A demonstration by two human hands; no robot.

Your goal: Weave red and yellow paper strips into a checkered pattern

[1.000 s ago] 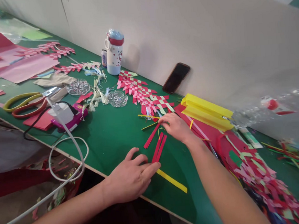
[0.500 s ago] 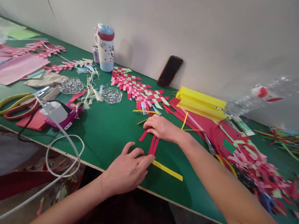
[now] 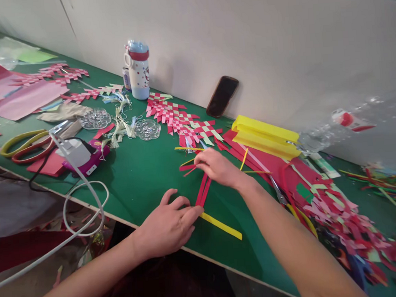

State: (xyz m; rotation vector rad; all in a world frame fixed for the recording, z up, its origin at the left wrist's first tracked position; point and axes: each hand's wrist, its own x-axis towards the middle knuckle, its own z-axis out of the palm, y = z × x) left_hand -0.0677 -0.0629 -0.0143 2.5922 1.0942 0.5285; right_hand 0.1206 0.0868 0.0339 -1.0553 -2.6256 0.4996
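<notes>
My left hand lies flat on the green table near its front edge, fingers spread, fingertips pressing the near ends of two red paper strips. A yellow strip lies just right of that hand. My right hand rests over the far ends of the red strips, fingers curled onto a short red strip that lies crosswise. Woven red and white paper pieces lie just beyond it.
A bottle and a phone stand against the white wall. Folded yellow paper, red sheets and paper scraps fill the right. Scissors, a pink device with charger and cable and clear trays lie left.
My right hand has slid nearer and left along the red strips, turning one short strip crosswise. My left hand has stayed pressed on the strips' near ends.
</notes>
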